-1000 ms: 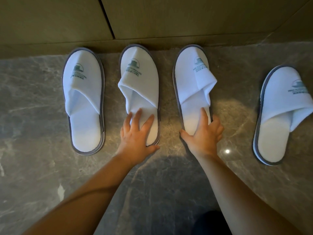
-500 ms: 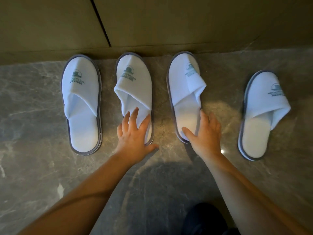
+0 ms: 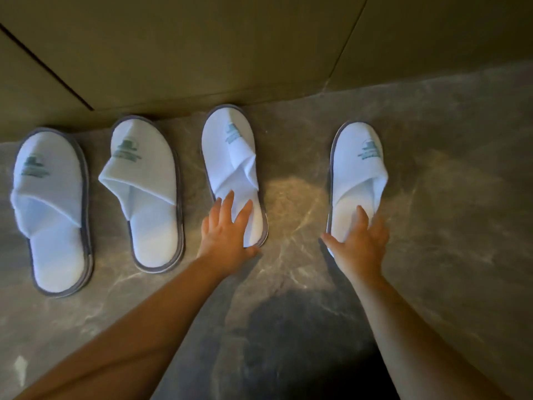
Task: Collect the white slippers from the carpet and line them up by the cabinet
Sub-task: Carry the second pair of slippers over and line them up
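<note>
Several white slippers with grey soles and green logos lie toes toward the cabinet on the marble floor. The leftmost slipper and the second slipper lie untouched. My left hand rests flat on the heel of the third slipper, fingers spread on the insole and thumb at the heel edge. My right hand lies flat over the heel of the rightmost slipper. That slipper sits apart from the others, across a wider gap and a little farther from the cabinet base.
The grey veined marble floor stretches to the right of the row and toward me. The olive cabinet front runs along the top, with door seams. A dark shape lies low in the view between my forearms.
My left hand left the second slipper and now rests on the third. My right hand moved from the third slipper to the rightmost one. The view swung right.
</note>
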`<state>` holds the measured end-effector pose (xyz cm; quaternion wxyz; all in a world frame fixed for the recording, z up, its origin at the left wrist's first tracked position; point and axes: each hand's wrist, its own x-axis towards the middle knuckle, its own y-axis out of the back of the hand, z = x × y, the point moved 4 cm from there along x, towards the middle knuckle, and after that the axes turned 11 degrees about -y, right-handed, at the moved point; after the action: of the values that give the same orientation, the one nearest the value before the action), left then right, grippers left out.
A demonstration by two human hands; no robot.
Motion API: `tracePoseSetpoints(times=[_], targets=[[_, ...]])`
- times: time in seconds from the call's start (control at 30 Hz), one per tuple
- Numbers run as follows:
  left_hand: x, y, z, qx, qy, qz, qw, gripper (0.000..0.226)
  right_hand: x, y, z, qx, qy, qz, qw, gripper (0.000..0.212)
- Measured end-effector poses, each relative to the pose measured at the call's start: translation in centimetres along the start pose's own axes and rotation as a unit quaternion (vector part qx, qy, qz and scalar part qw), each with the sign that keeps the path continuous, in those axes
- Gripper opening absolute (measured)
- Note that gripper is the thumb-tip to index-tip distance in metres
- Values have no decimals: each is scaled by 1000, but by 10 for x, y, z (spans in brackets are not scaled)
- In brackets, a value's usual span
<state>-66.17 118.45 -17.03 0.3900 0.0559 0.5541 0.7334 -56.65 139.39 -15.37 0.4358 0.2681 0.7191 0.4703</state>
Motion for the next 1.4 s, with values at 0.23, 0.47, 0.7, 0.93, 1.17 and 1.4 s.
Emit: tracePoseSetpoints(times=[0.23, 0.47, 0.7, 0.93, 1.17, 1.4], targets=[[6, -24, -2, -18, 21, 38, 999, 87, 16, -33, 15, 31, 50, 12, 998, 87], [6, -20, 1, -11, 31, 8, 999, 90, 16, -32, -30, 23, 183, 5, 983, 78], [6, -17, 4, -20, 44, 2, 999, 91, 30, -35, -46, -10, 201, 0, 980, 75], [5, -19, 5, -12, 54, -1, 998, 90, 35, -35, -40, -9, 204, -9, 979, 74], [6, -19, 6, -4, 57, -14, 998, 91, 35, -35, -42, -20, 176, -25, 984, 78], [-18, 25, 22, -75, 99, -26, 992, 74, 6, 24, -60, 8, 209, -44, 977, 58]])
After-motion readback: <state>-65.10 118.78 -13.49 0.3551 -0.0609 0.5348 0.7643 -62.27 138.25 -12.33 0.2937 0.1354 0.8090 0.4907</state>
